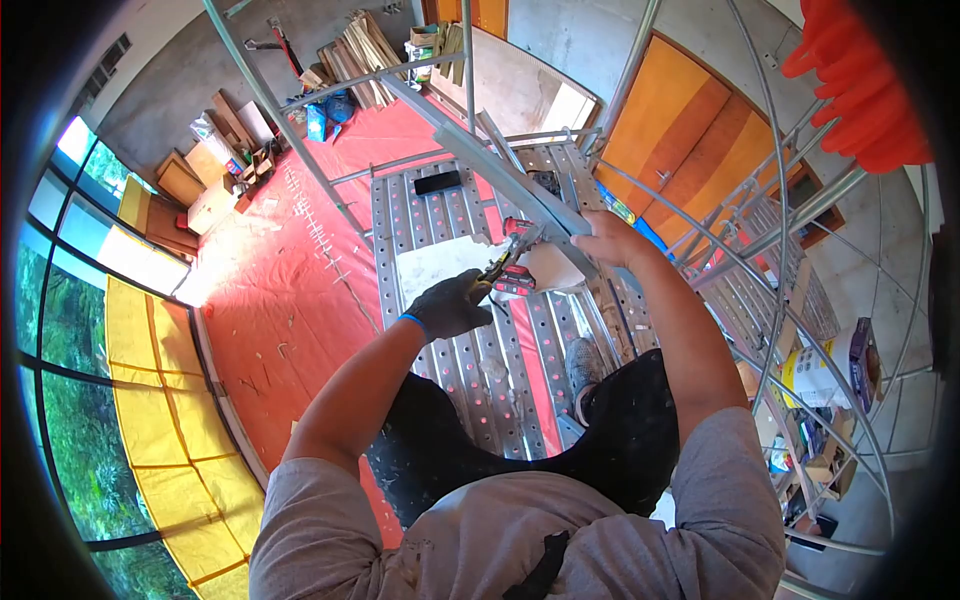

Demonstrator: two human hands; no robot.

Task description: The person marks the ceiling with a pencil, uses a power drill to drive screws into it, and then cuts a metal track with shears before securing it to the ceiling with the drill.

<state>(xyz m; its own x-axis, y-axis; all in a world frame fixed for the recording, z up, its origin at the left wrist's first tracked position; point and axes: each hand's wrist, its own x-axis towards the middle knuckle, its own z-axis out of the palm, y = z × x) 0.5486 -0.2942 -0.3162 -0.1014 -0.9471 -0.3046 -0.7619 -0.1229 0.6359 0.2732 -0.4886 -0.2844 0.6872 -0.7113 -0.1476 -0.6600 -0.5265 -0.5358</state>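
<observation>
My left hand, in a black glove, is closed around the handles of tin snips. Their jaws point up and right toward the near end of a long grey metal channel. Bare, my right hand grips that channel near its end, and the profile slants away to the upper left. Just beyond the snips a red and black cordless power tool lies on the platform, partly hidden by them. Underneath is a whitish board piece.
I am on a perforated metal scaffold platform with a black phone on it. Scaffold tubes rise around me, and thin curved rods cross on the right. Red sheeting covers the floor below. A red bundle hangs upper right.
</observation>
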